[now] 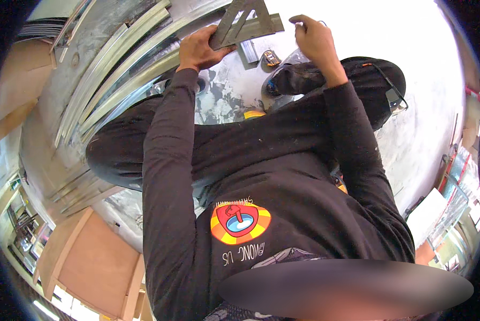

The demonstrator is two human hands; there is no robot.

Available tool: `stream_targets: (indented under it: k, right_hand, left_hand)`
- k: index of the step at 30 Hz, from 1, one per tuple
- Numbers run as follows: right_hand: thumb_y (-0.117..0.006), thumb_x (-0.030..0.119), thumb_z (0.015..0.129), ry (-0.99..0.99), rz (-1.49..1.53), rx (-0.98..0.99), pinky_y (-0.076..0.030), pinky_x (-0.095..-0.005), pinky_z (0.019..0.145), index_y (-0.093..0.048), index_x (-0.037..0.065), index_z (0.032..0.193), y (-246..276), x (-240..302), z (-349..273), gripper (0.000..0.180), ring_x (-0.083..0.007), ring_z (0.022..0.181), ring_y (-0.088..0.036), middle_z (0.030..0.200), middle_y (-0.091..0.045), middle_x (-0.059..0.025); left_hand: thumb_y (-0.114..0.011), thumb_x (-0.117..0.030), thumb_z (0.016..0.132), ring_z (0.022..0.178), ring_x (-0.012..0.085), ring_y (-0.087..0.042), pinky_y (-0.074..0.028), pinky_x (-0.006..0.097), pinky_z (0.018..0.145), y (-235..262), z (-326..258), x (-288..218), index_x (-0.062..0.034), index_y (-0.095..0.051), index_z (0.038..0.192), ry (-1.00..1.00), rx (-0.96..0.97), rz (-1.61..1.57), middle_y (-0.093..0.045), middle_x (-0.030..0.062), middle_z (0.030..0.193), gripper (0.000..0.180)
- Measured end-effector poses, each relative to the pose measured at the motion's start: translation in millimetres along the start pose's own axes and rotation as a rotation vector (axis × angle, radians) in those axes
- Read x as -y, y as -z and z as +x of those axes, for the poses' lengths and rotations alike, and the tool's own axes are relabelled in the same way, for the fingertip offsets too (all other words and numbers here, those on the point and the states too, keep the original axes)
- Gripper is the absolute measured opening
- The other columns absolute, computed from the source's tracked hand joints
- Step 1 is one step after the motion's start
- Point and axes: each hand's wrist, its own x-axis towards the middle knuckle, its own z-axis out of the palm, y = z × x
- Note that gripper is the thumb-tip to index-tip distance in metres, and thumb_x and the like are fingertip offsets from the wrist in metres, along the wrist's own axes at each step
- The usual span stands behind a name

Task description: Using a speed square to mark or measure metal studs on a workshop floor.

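The left hand (201, 48) grasps 1 triangular metal square (237, 35), right of the metal strips (143, 51); the right hand (316, 44) has half-curled fingers (whether around anything, I cannot tell). Work seems underway; no finished result shows.

Left grip (198, 48) holds grey metal triangle (240, 34).

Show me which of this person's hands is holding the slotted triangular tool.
The left hand: it grips the grey triangular tool by its lower left corner. The right hand is apart from it, farther right.
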Motion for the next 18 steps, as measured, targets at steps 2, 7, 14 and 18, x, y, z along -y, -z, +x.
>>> stream_targets:
  k: [2, 7, 14, 18]
  right_hand:
    - [-0.059, 0.029, 0.091, 0.021, -0.012, 0.013, -0.056, -0.0438, 0.075, -0.073, 0.008, 0.108, -5.4, -16.7, 21.0, 0.031, -0.0361, 0.079, -0.070, 0.088, -0.072, -0.0218]
    - [-0.063, 0.041, 0.096, -0.234, 0.486, 0.443, -0.052, -0.0335, 0.084, -0.064, -0.006, 0.119, -28.4, -22.7, 25.7, 0.052, -0.0179, 0.089, -0.064, 0.098, -0.069, -0.0122]
    - [-0.062, 0.024, 0.097, 0.036, 0.420, 0.276, -0.054, -0.0370, 0.080, -0.067, -0.001, 0.113, -35.6, -27.5, 24.3, 0.030, -0.0227, 0.084, -0.068, 0.092, -0.071, -0.0136]
    - [-0.063, 0.016, 0.093, -0.038, 0.381, 0.299, -0.049, -0.0367, 0.084, -0.060, -0.007, 0.122, -25.6, -17.8, 23.5, 0.038, -0.0235, 0.093, -0.062, 0.105, -0.070, -0.0155]
  left_hand:
    - [-0.080, -0.063, 0.066, 0.086, 0.0291, -0.071, -0.055, 0.040, 0.075, -2.1, -0.7, -0.9, -0.0115, -0.070, 0.108, -0.002, 0.000, -0.008, -0.072, 0.0105, 0.095, 0.067]
    - [-0.080, -0.064, 0.066, 0.085, 0.0302, -0.070, -0.055, 0.040, 0.073, -0.4, -5.0, 3.0, -0.0095, -0.069, 0.109, -0.050, -0.031, 0.039, -0.072, 0.0124, 0.092, 0.070]
    - [-0.067, -0.062, 0.084, 0.089, 0.0383, -0.069, -0.053, 0.046, 0.077, 24.7, 10.0, 15.8, -0.0069, -0.065, 0.115, 0.042, 0.181, -0.077, -0.071, 0.0189, 0.097, 0.063]
    - [-0.067, -0.057, 0.087, 0.092, 0.0309, -0.068, -0.051, 0.041, 0.080, 29.3, 17.6, 20.0, -0.0044, -0.062, 0.120, 0.143, 0.328, -0.204, -0.070, 0.0174, 0.098, 0.062]
